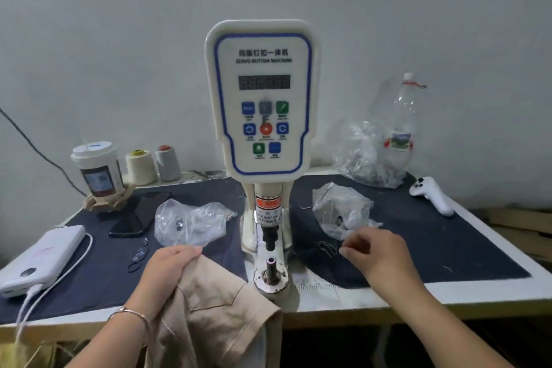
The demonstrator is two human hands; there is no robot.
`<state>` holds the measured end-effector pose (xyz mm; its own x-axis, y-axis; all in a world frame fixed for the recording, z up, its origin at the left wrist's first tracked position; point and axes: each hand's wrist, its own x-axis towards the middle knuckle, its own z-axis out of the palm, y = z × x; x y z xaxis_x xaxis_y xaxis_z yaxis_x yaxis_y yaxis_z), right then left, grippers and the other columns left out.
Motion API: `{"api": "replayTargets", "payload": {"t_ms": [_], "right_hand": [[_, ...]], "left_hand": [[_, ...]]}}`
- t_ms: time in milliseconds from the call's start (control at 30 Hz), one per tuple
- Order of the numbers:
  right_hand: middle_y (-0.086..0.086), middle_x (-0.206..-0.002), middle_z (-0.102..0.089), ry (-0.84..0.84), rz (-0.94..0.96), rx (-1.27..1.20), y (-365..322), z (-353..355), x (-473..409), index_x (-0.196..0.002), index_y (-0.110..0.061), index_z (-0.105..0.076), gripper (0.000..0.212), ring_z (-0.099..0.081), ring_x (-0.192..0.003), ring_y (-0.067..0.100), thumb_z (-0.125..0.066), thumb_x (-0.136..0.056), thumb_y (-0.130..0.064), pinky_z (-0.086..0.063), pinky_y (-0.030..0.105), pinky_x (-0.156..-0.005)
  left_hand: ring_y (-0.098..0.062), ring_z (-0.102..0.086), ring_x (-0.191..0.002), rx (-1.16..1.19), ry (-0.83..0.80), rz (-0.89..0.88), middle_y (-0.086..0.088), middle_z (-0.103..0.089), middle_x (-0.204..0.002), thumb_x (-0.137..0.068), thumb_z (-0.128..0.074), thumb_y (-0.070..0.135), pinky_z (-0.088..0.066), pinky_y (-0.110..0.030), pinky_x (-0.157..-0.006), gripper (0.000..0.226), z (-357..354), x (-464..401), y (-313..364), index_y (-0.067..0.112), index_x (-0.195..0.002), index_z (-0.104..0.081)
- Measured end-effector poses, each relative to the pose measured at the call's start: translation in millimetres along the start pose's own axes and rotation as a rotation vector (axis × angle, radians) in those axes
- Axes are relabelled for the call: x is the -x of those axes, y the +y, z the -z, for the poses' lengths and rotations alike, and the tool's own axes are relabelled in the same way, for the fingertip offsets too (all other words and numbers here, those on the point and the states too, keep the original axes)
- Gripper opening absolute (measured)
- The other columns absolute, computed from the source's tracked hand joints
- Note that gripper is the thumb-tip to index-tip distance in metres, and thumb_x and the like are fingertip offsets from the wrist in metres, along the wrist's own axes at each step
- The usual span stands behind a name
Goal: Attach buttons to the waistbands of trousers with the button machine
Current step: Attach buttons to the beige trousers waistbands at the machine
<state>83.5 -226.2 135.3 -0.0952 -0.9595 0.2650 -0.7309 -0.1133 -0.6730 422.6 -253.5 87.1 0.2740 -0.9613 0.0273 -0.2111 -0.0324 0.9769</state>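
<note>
The white servo button machine [264, 98] stands at the table's middle, its lower die post [271, 266] bare under the punch head. Beige trousers [215, 305] hang over the table's front edge left of the die. My left hand [171, 263] grips their upper edge. My right hand [373, 251] hovers right of the machine with curled fingers, fingertips pinched together near a small wire piece [327, 246] on the dark mat; whether it holds anything I cannot tell. Two clear plastic bags of small metal parts lie left [191, 222] and right [340, 209] of the machine.
On the left lie a white power bank [44, 257] with cable, a black phone [139, 213], a lidded cup [97, 169] and two thread cones [140, 167]. At the back right are a crumpled bag [367, 158], a plastic bottle [401, 128] and a white controller [433, 194].
</note>
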Motion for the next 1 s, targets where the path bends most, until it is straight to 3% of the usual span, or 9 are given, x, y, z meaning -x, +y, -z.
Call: {"api": "replayTargets", "payload": {"t_ms": [200,367,533,667,867,1000], "right_hand": [[-0.007,-0.075,-0.065,-0.042,0.159,0.295,33,-20,-24,-0.075,-0.019,-0.066,0.016,-0.058,-0.071,0.008,-0.062,-0.090,-0.023,-0.048,0.026,-0.066],[-0.016,-0.077,-0.056,0.007,0.235,0.244,56,-38,-15,-0.079,-0.022,-0.062,0.010,-0.051,-0.074,0.003,-0.068,-0.086,-0.017,-0.038,0.015,-0.067],[-0.015,-0.068,-0.054,0.068,0.151,0.159,60,-38,-16,-0.072,-0.024,-0.057,0.020,-0.052,-0.067,0.002,-0.073,-0.080,-0.014,-0.036,0.012,-0.058],[-0.018,-0.069,-0.050,0.041,0.189,0.199,60,-39,-16,-0.070,-0.027,-0.055,0.024,-0.048,-0.070,0.000,-0.073,-0.081,-0.016,-0.035,0.010,-0.062],[-0.016,-0.081,-0.055,0.039,0.270,0.269,60,-40,-16,-0.084,-0.021,-0.065,0.005,-0.050,-0.079,0.005,-0.070,-0.085,-0.020,-0.038,0.017,-0.071],[-0.017,-0.072,-0.052,0.082,0.241,0.259,57,-39,-13,-0.075,-0.022,-0.060,0.017,-0.048,-0.069,0.004,-0.076,-0.079,-0.020,-0.033,0.015,-0.064]], "left_hand": [[-0.019,-0.048,-0.066,-0.023,0.027,-0.003,-0.005,-0.053,-0.060,-0.088,-0.070,0.017,-0.035,-0.035,-0.069,0.037,-1,-4,-3,0.015,-0.053,-0.057],[-0.017,-0.038,-0.062,-0.022,0.004,-0.003,0.000,-0.042,-0.056,-0.089,-0.068,0.017,-0.027,-0.035,-0.066,0.049,0,-9,-11,0.021,-0.046,-0.044],[-0.016,-0.050,-0.063,-0.019,0.021,0.007,0.010,-0.057,-0.053,-0.086,-0.071,0.019,-0.035,-0.033,-0.067,0.043,1,-13,-16,0.018,-0.044,-0.060],[-0.017,-0.047,-0.063,-0.006,0.002,0.010,0.001,-0.051,-0.057,-0.087,-0.070,0.021,-0.033,-0.033,-0.068,0.041,1,-12,-16,0.017,-0.049,-0.055],[-0.018,-0.044,-0.067,0.003,-0.016,0.007,-0.004,-0.047,-0.062,-0.087,-0.070,0.022,-0.032,-0.034,-0.071,0.034,2,-12,-18,0.016,-0.057,-0.056],[-0.019,-0.047,-0.066,-0.032,-0.028,0.002,-0.004,-0.050,-0.062,-0.087,-0.069,0.024,-0.034,-0.035,-0.070,0.032,3,-12,-17,0.014,-0.059,-0.059]]}}
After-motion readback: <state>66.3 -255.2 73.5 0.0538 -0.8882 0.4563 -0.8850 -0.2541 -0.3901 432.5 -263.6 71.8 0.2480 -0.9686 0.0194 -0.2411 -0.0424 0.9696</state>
